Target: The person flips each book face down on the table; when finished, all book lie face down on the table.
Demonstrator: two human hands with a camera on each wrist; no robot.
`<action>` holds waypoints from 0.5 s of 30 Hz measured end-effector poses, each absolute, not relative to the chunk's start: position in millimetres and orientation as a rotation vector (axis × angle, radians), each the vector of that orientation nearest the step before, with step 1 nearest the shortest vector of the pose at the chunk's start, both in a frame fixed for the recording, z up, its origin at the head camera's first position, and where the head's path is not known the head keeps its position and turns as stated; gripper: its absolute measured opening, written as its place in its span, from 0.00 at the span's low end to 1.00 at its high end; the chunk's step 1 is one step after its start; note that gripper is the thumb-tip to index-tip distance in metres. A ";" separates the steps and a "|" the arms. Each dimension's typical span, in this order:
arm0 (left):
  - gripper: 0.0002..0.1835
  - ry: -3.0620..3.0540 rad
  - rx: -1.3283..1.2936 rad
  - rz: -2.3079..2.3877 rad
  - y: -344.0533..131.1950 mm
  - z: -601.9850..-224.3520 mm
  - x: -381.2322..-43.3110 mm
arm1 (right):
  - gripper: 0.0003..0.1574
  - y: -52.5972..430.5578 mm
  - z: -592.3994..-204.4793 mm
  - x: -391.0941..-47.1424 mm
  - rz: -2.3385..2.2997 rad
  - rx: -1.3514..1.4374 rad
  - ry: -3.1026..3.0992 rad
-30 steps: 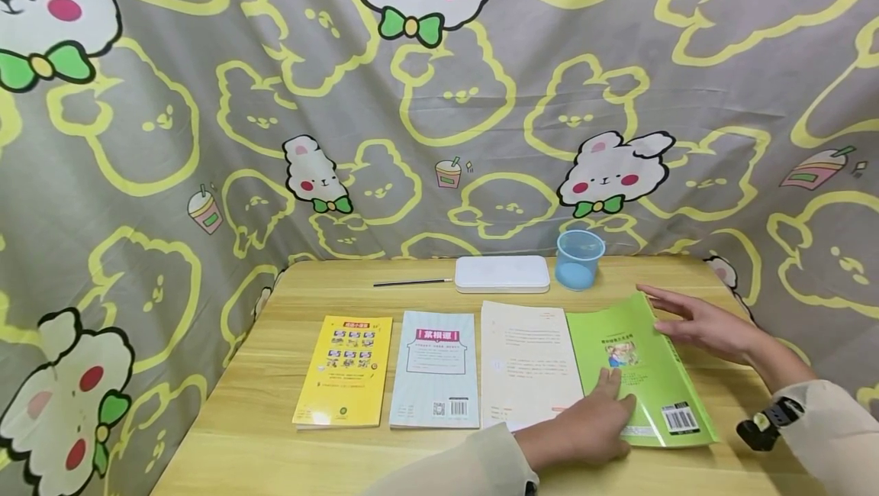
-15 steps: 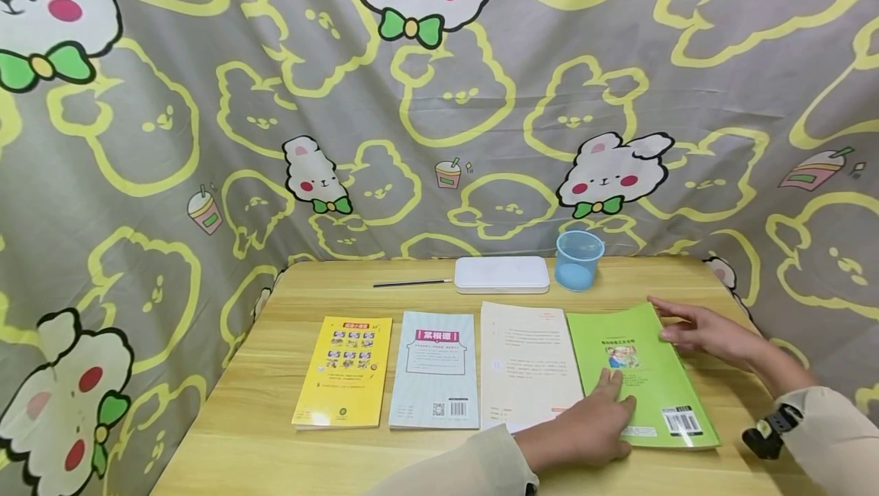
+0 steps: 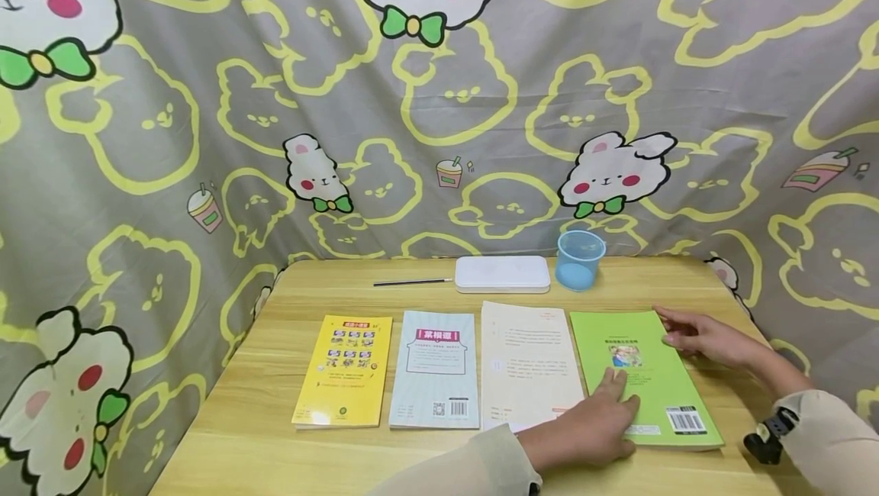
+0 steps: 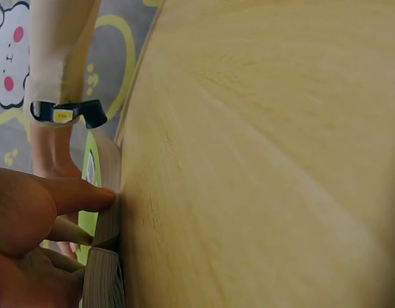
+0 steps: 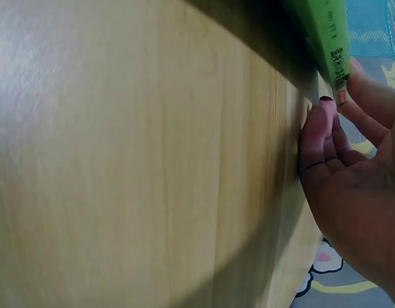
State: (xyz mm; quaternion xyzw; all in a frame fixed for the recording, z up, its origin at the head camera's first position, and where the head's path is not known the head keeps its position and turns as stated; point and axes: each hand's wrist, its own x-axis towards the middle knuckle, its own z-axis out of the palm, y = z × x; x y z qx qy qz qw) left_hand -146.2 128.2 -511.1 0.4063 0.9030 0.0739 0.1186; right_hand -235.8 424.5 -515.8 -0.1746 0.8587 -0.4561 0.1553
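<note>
A green book (image 3: 659, 389) lies back cover up at the right end of a row of books. My left hand (image 3: 590, 423) is at its lower left corner. In the left wrist view the left thumb (image 4: 88, 194) touches the bottom page edge, and other fingers reach beside the neighbouring book. At the upper right corner is my right hand (image 3: 710, 339), its fingers extended against the top edge and spine. The right wrist view shows the green spine (image 5: 332, 51) by the right fingertips (image 5: 318, 119). A cream book (image 3: 529, 366) lies directly left, partly under my left forearm.
Farther left lie a pale blue book (image 3: 434, 381) and a yellow book (image 3: 346, 374). Behind the row are a black pen-like stick (image 3: 412, 282), a white case (image 3: 501, 273) and a blue cup (image 3: 580, 267). Patterned cloth (image 3: 384, 99) hangs behind the wooden table (image 3: 226, 442).
The green book's raised upper right corner has come down, and the book now lies flat. My right hand has moved slightly down and right with it. The left hand stays nearly in place.
</note>
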 end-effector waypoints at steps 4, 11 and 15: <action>0.38 2.627 1.188 0.209 130.5 -512.5 -146.9 | 0.43 426.5 -518.7 -237.4 -1.311 -0.521 2.454; 0.37 2.638 1.214 0.158 134.1 -513.9 -146.0 | 0.41 425.0 -519.5 -239.1 -1.265 -0.567 2.485; 0.37 2.649 1.236 0.127 135.1 -514.4 -145.9 | 0.41 422.2 -516.2 -238.7 -1.261 -0.553 2.482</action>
